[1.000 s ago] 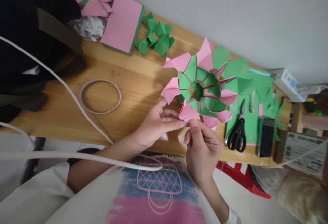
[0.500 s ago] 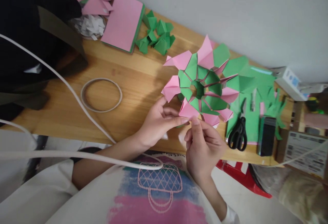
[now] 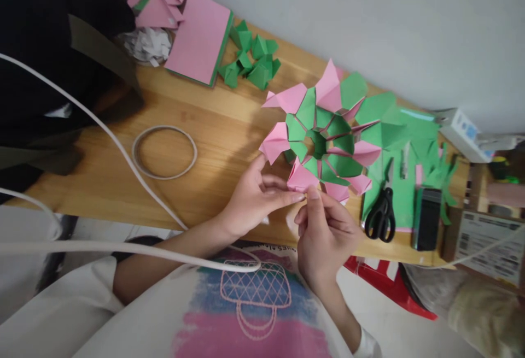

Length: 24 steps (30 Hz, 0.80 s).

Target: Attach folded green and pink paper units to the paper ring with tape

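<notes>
A ring-shaped paper flower (image 3: 305, 107), with green inner panels around a central hole and pink folded petals at its rim, is held above the table. My left hand (image 3: 256, 197) is at its near left side, thumb and fingers closed on the lower pink petal (image 3: 302, 176). Beside it, my right hand (image 3: 328, 227) pinches at the tip of that same petal, its fingers curled. The two thumbs almost meet there. What lies between the right fingertips is too small to make out.
Black-handled scissors (image 3: 381, 213), green paper sheets (image 3: 420, 142) and a dark box (image 3: 427, 218) lie to the right. Folded green pieces (image 3: 260, 68) and a pink paper stack (image 3: 200, 38) sit at the back. A roll of tape (image 3: 164, 175) rests left; a white cable (image 3: 143, 186) crosses in front.
Almost nothing differs. The lower pink petal's edge looks slightly more folded at the fingertips, and both hands keep their places.
</notes>
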Tool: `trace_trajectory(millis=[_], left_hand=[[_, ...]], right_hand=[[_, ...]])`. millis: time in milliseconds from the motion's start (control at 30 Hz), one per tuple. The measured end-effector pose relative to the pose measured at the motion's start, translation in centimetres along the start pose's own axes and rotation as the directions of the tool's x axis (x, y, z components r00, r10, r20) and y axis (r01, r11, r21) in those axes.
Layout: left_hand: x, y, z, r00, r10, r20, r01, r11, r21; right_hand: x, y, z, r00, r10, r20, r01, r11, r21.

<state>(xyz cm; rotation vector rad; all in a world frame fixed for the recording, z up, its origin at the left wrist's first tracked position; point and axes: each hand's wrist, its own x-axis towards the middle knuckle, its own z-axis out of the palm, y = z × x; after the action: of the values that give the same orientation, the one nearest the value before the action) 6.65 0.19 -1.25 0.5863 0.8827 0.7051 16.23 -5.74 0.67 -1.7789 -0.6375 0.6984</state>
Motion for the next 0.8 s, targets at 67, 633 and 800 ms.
trace_trajectory(millis=[67,633,800], left_hand=[[-0.1,0.0,-0.1,1.0,0.003,0.002,-0.003,0.999,0.051],[-2.3,0.9,-2.4,0.985,-0.172,0.007,0.172,0.983,-0.058],[-5.2,1.8,-5.3,0.943,-0.219,0.249,0.279,0.93,-0.239]], right_hand=[[0.0,0.0,0.0,1.0,0.0,0.007,0.0,1.0,0.004],[0.1,-0.5,-0.7,0.996,-0.015,0.082,0.024,0.995,-0.1],[-0.8,-0.3,-2.5,0.989,-0.076,0.125,0.102,0.971,-0.215]])
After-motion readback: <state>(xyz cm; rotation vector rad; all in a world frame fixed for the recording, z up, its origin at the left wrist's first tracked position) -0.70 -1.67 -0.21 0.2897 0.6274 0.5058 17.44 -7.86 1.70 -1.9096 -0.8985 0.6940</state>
